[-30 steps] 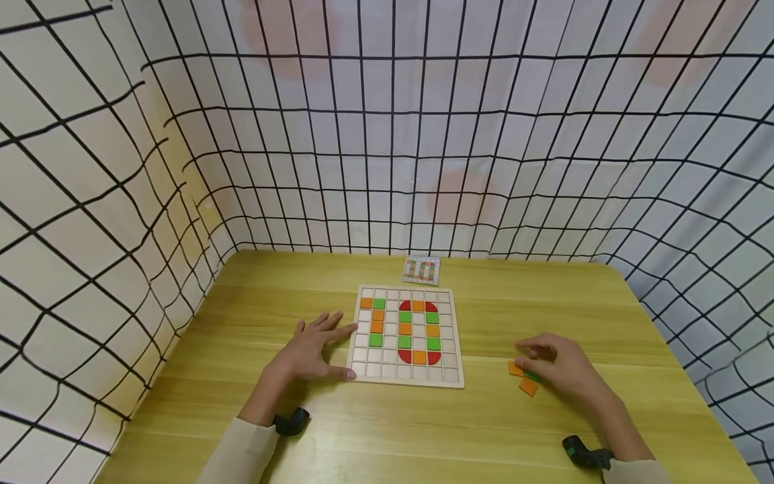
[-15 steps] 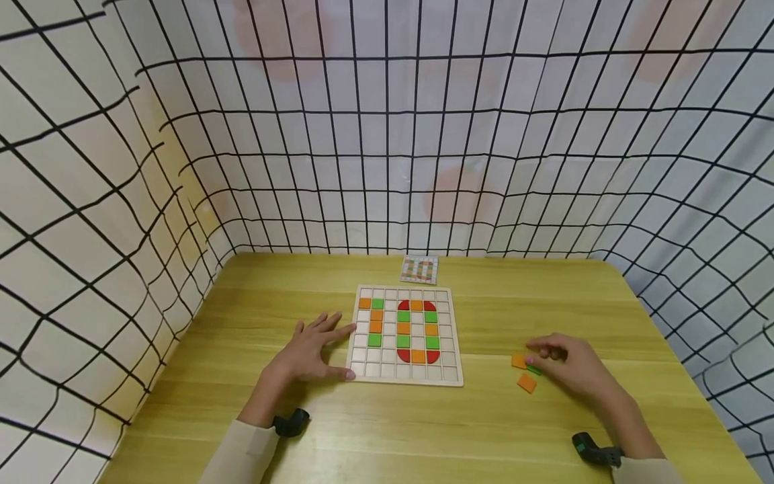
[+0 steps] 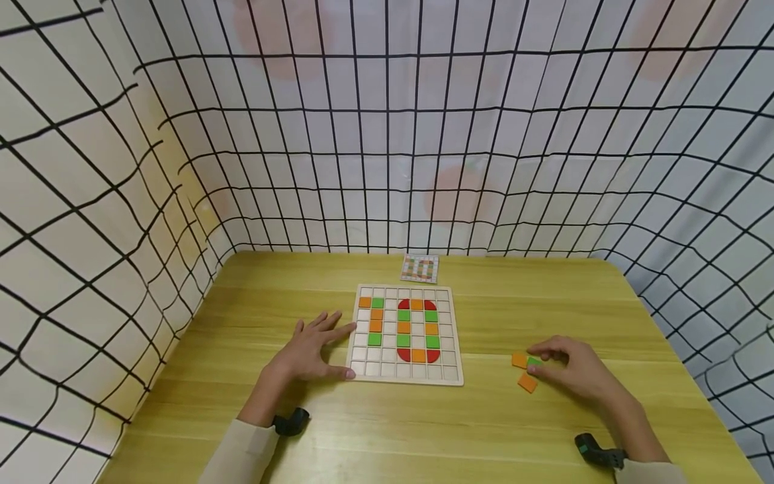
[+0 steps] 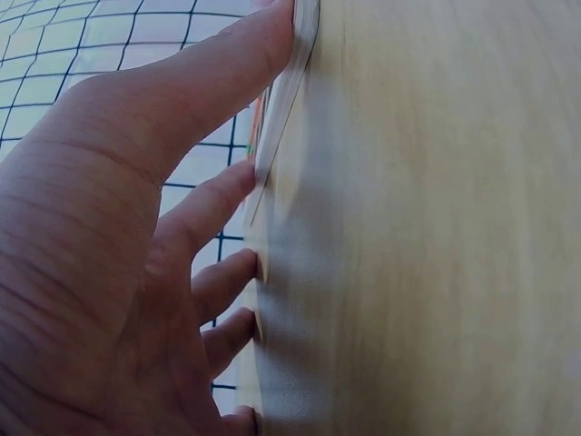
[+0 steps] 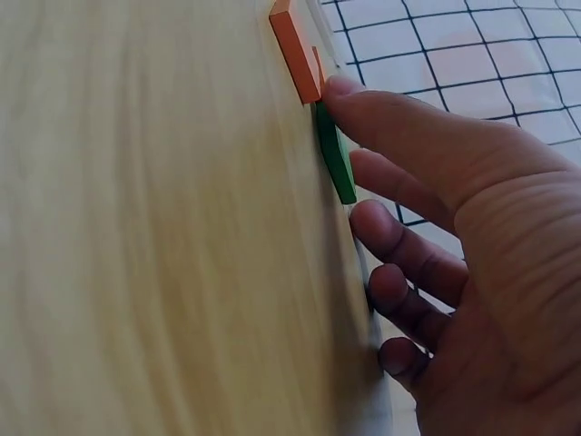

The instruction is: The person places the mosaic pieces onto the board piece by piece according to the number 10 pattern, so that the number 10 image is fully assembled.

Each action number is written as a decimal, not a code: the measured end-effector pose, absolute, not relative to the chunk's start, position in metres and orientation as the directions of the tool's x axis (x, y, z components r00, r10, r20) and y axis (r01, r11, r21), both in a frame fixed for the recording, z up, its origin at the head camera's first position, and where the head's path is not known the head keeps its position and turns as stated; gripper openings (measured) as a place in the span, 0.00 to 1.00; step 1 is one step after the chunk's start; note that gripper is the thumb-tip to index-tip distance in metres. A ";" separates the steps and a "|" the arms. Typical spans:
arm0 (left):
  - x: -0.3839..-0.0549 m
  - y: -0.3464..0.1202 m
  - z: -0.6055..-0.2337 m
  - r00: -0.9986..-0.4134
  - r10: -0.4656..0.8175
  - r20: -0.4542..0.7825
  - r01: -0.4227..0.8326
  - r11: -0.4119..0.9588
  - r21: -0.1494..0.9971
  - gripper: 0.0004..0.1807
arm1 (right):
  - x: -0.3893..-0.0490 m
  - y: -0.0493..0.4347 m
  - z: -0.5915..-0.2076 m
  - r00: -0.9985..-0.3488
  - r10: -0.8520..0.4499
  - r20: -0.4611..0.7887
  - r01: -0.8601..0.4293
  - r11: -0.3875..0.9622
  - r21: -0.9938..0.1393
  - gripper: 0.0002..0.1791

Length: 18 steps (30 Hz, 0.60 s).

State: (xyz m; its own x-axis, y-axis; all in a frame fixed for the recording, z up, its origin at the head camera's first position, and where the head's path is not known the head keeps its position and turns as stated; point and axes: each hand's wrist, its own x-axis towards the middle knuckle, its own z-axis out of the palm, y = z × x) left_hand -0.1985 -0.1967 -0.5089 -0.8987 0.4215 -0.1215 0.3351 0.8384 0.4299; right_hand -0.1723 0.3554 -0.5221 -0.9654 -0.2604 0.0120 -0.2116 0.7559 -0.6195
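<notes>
A pale square grid board (image 3: 366, 353) lies mid-table, with orange, green and red tiles set in it. My left hand (image 3: 307, 351) is spread at its left side; the thumb and index fingertips touch the board's edge (image 4: 304, 54), while other fingertips rest on the table. To the right of the board, my right hand (image 3: 571, 366) pinches a green square tile (image 3: 534, 361) between thumb and index finger, low at the tabletop. In the right wrist view this green tile (image 5: 335, 154) shows edge-on beside an orange tile (image 5: 297, 50). The other right fingers are loosely bent.
Two orange tiles, one (image 3: 519, 360) left of the green tile and one (image 3: 527, 383) nearer the front, lie on the wooden table (image 3: 423, 437). A small patterned card (image 3: 420, 268) lies behind the board. Black netting (image 3: 393, 154) before white cloth encloses the back and sides.
My right hand has shifted slightly right, and the green tile now shows more fully between thumb and index finger, apart from the front orange tile. The left hand keeps its place.
</notes>
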 end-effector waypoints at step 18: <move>-0.196 -0.196 -0.506 -0.898 0.425 -0.115 0.339 0.834 0.434 0.54 | -0.171 0.360 -0.523 -0.940 -0.323 0.107 -0.325 0.759 -0.564 0.12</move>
State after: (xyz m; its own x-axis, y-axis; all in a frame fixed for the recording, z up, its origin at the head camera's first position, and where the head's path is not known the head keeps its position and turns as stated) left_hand -0.1962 -0.1962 -0.5062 -0.8980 0.4247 -0.1147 0.3392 0.8345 0.4343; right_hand -0.1706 0.3602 -0.5232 -0.9403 -0.3231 0.1071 -0.3251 0.7589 -0.5642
